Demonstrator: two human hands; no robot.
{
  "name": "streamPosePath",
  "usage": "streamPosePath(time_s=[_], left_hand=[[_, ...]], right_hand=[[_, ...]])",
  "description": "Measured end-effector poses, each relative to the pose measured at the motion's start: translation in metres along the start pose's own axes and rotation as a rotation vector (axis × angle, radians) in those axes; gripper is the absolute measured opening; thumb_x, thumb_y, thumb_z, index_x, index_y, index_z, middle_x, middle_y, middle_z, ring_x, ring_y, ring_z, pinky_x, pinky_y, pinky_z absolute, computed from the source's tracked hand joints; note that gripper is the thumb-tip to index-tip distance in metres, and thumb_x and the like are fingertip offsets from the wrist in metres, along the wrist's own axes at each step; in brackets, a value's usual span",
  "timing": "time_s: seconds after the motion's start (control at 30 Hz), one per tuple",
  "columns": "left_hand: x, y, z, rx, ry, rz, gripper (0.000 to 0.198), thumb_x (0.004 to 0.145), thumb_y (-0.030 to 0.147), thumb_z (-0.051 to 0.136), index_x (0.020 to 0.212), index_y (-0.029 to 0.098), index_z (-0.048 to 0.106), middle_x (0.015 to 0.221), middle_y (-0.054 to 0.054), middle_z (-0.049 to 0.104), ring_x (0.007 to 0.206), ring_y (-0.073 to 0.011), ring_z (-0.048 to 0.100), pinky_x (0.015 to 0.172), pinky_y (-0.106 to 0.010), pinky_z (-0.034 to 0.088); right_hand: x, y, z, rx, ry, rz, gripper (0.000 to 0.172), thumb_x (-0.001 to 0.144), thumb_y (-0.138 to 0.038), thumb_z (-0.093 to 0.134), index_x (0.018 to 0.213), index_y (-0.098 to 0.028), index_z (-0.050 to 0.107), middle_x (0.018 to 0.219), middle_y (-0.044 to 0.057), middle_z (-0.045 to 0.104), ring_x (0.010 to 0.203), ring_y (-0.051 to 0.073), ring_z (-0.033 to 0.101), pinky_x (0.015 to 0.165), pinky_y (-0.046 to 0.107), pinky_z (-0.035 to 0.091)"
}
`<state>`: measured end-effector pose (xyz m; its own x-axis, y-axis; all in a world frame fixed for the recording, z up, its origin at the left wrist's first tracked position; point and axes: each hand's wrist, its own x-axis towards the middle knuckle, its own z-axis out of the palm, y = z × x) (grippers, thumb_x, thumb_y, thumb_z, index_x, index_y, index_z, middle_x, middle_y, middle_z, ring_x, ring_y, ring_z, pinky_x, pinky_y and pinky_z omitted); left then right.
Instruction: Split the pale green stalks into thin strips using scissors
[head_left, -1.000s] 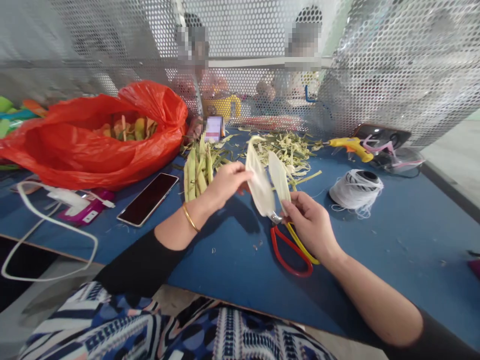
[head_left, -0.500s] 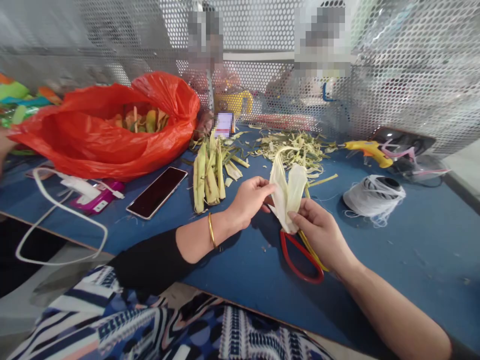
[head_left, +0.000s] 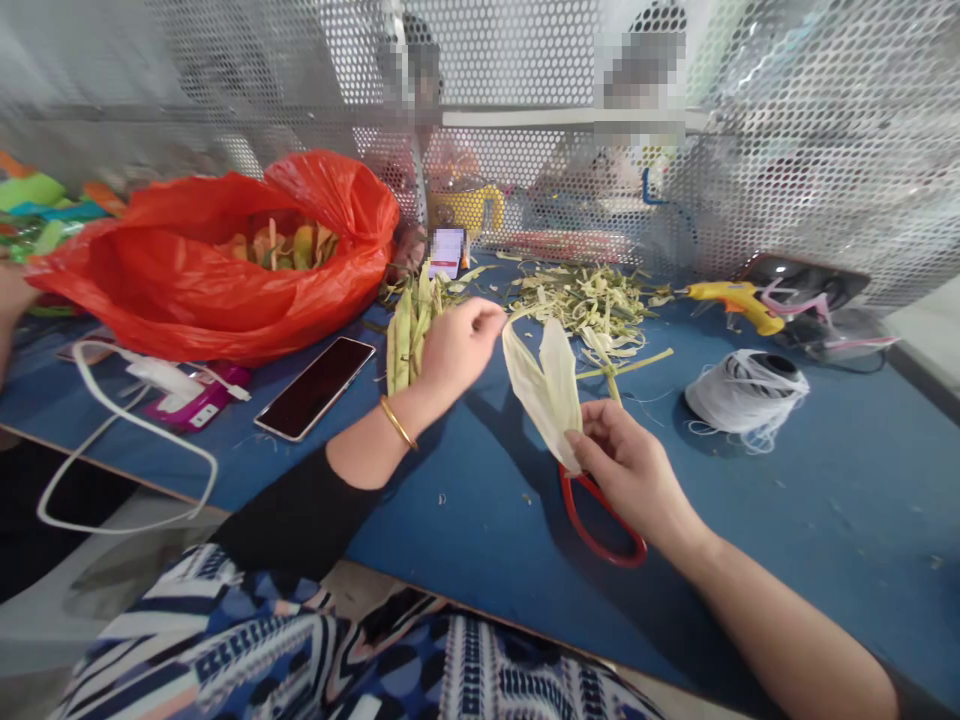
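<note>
My right hand (head_left: pixel 626 465) pinches the lower end of a pale corn husk (head_left: pixel 544 385), two leaves of which spread upward in a V. My left hand (head_left: pixel 461 345), a gold bangle at its wrist, has thumb and fingers pressed together at the curled tip of the left leaf. Beneath my right hand lies a red looped handle (head_left: pixel 607 545), seemingly of scissors; the rest is hidden. Just beyond the husk is a thin green stalk (head_left: pixel 611 375). Behind my left hand, a bundle of green husks (head_left: pixel 401 340) is partly covered.
Husk scraps (head_left: pixel 585 300) are heaped at the back. A red plastic bag (head_left: pixel 202 310), a phone (head_left: pixel 315 388) and a purple power strip (head_left: pixel 199 398) with a white cable are on the left. White thread (head_left: pixel 746 395) and a yellow glue gun (head_left: pixel 739 300) lie right. A perforated screen (head_left: pixel 517 70) stands behind.
My left hand has moved left and up from the middle of the husk to its tip. The husk has shifted left and leans left, its base still in my right hand.
</note>
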<state>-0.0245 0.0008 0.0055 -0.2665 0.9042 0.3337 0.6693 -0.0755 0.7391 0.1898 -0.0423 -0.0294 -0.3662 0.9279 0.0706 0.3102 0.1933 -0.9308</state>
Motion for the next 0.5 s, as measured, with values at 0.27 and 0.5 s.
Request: streamPosePath(time_s=[0.27,0.5], left_hand=[[0.034,-0.028,-0.047,0.831,-0.053,-0.163,0.026,0.079,0.037,0.064,0.087,0.015,0.075,0.093,-0.017,0.074,0.092,-0.0365,0.067,0.074,-0.042,0.05],[0.032,-0.031,-0.024,0.807,0.001,0.184,0.031,0.087,0.02,0.049,0.106,0.017,0.073,0.109,-0.015,0.071,0.105,-0.0297,0.063,0.085,-0.039,0.046]], right_hand=[[-0.006,-0.004,-0.009,-0.625,-0.23,-0.448,0.046,0.098,-0.053,0.035,0.116,-0.017,0.056,0.066,0.002,0.068,0.058,0.018,0.063,0.057,0.028,0.044],[-0.004,-0.001,-0.009,-0.756,-0.187,-0.525,0.05,0.101,-0.052,0.027,0.112,-0.015,0.059,0.068,0.005,0.071,0.06,0.018,0.066,0.057,0.027,0.043]])
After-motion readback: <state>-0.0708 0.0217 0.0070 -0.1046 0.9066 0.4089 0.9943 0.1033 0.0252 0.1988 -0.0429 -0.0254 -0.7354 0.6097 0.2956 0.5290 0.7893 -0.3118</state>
